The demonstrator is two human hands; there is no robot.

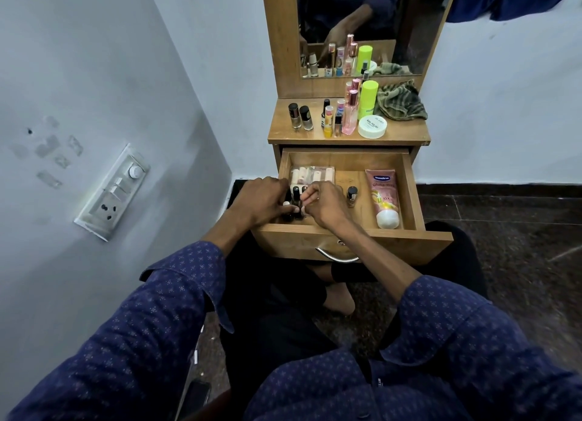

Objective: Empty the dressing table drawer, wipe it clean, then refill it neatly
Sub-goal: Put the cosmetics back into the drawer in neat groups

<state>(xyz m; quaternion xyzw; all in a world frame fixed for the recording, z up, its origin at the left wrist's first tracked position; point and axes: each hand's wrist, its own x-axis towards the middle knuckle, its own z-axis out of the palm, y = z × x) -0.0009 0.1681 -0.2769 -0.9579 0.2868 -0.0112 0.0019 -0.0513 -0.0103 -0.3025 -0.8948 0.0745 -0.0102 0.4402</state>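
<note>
We have the drawer (409, 181) pulled well out of the dressing table, and both our hands are down in its front left corner among a cluster of small dark-capped bottles (296, 197). Whether we are lifting things out or setting them back we cannot tell from this one view; our guess is refilling, since the bottles stand upright in a tight group and a cloth (401, 101) lies crumpled on the worktop (280, 127). To do this step well we should handle one bottle at a time, keep each upright with its cap up, and press them into an even row against the left wall so none tips when the drawer slides. Our left hand (263, 200) has its fingers curled down over the bottles at the left of the cluster, seemingly gripping one, though the grip itself is hidden. Our right hand (324, 203) has its fingers bent and drawn together beside the same bottles, touching or pinching one; we cannot tell which. Behind the cluster lies a clear flat pack (311, 175), to the right stands a lone bottle (351, 195) apart from the rest, and a pink tube (384, 197) lies along the right side. More bottles, a green can (368, 101) and a white jar (372, 126) wait on the worktop.
</note>
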